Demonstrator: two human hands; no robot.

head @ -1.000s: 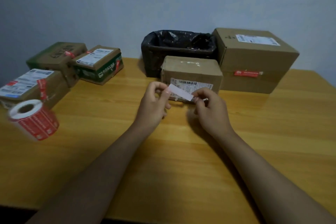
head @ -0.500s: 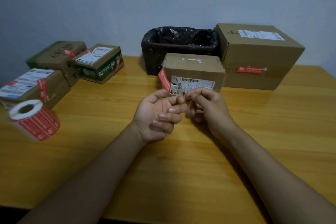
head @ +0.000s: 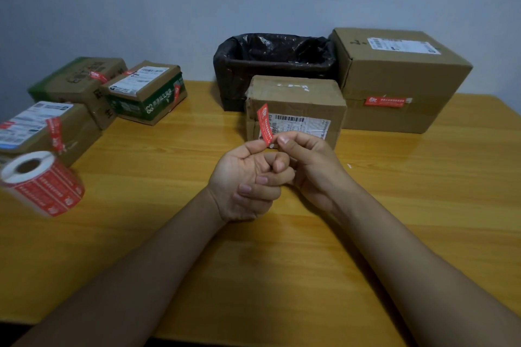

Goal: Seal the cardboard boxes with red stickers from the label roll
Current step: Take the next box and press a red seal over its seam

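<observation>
A red sticker stands upright in the air, pinched at its lower end between my left hand and my right hand, which meet over the middle of the table. Right behind them sits a small cardboard box with a barcode label on its front and no red sticker visible. The label roll lies on its side at the table's left edge. To the right stands a large cardboard box bearing a red sticker across its front seam.
Three smaller boxes with red stickers are grouped at the far left. A bin lined with a black bag stands against the wall behind the small box. The wooden table stretches toward me.
The strip was held flat with its white backing up a second ago; now it is turned upright, red face showing, and my hands have drawn close together around its lower end.
</observation>
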